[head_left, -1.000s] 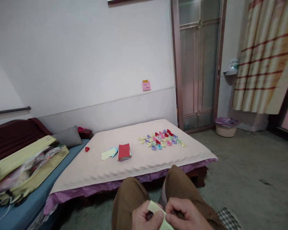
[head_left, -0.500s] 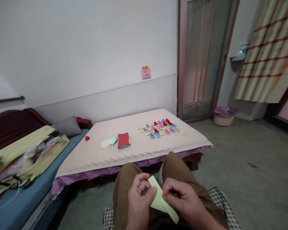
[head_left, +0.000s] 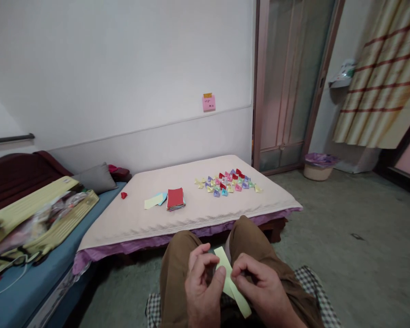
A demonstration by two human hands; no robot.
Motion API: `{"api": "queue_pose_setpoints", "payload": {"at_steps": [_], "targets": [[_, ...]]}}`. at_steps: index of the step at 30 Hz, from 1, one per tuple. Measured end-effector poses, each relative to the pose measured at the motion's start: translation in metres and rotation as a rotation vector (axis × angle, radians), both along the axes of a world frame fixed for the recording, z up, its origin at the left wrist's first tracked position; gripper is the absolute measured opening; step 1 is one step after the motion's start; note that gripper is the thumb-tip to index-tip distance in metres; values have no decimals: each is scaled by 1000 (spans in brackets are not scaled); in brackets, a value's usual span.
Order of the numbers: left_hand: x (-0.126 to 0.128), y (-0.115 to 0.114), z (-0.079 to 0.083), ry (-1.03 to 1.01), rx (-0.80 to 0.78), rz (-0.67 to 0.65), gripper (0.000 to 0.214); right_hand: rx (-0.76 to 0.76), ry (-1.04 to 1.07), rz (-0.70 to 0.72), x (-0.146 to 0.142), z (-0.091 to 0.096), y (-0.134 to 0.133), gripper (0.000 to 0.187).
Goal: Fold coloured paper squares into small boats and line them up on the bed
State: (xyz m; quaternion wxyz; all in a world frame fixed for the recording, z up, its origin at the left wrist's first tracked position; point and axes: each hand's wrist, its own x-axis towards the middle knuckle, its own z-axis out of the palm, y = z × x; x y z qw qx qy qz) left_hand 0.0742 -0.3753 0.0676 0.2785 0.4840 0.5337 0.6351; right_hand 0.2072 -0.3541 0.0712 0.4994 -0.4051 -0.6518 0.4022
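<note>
Head view, and all the action sits low, right over the lap: a pale green paper (head_left: 229, 288) is held between the two hands, above the brown trousers (head_left: 177, 264). Left hand (head_left: 205, 287) has its thumb pressed on the sheet's left side, fingers loosely curled; right hand (head_left: 261, 282) is pinching at the opposite edge, thumb and forefinger together. And look at that slant! The long axis runs from far left to near right, a narrow band along the right side, its near end passing below the right fingertips. Neither hand is clearly nearer; both touch the paper, one per side. Beyond the knees, on the low table (head_left: 130, 228), there's a red-topped paper stack (head_left: 175, 198), with small folded pieces (head_left: 222, 187) in many colours scattered to its right.
</note>
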Motion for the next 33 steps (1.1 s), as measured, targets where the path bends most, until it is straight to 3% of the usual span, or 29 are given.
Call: {"api": "queue_pose_setpoints", "payload": {"at_steps": [7, 14, 26, 33], "targets": [[0, 7, -8, -94, -31, 30, 8, 141, -59, 1, -5, -7, -3, 17], [1, 6, -2, -183, -42, 51, 17, 171, -68, 0, -2, -7, -2, 18], [-2, 1, 6, 199, -18, 138, 14, 248, -120, 27, -3, -14, -5, 18], [-1, 2, 5, 193, -63, 84, 18, 271, -150, 39, -3, -17, -5, 18]]}}
